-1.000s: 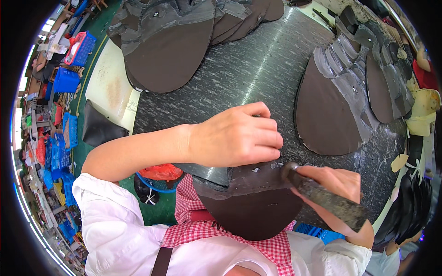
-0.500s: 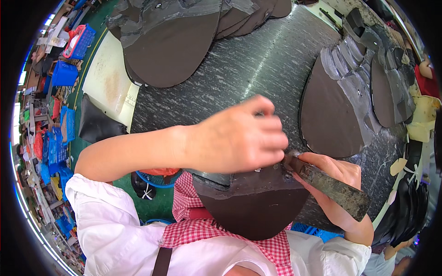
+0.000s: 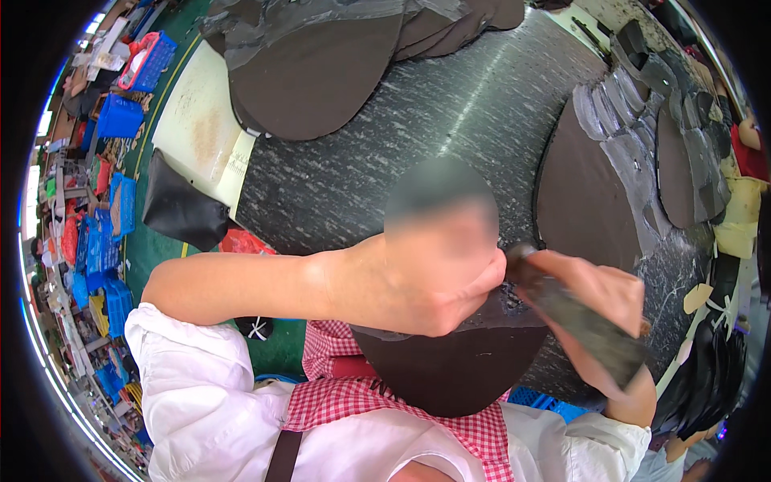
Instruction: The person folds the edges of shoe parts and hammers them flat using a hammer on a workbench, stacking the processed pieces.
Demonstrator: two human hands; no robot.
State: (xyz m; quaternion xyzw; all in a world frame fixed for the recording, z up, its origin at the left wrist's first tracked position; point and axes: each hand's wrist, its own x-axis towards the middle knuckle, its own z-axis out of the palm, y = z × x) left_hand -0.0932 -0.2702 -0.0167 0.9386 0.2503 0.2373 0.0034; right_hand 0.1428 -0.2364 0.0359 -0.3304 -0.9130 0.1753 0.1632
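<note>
A dark brown rounded sheet piece [image 3: 450, 365] with a greyish upper band lies at the table's near edge, in front of my apron. Over its upper part is my left hand [image 3: 434, 281], closed with curled fingers; a blurred patch covers part of it, and whatever the fingers hold is hidden. To the right, my right hand [image 3: 602, 285] grips a worn dark metal bar-shaped tool [image 3: 590, 325], smeared by motion. The tool's rounded end sits close to my left fingers, above the piece's upper right part.
Brown rounded pieces with grey bands lie stacked [image 3: 317, 80] at the far left and fanned out [image 3: 590, 193] at the right of the dark speckled table [image 3: 458, 104]. A black pouch-like thing [image 3: 185, 201] hangs by the left edge. Blue crates [image 3: 120, 116] stand on the green floor.
My left hand has turned and dropped slightly nearer me, its fingers now lower. The tool in my right hand has tilted a little. The table and its stacks appear shifted slightly rightward.
</note>
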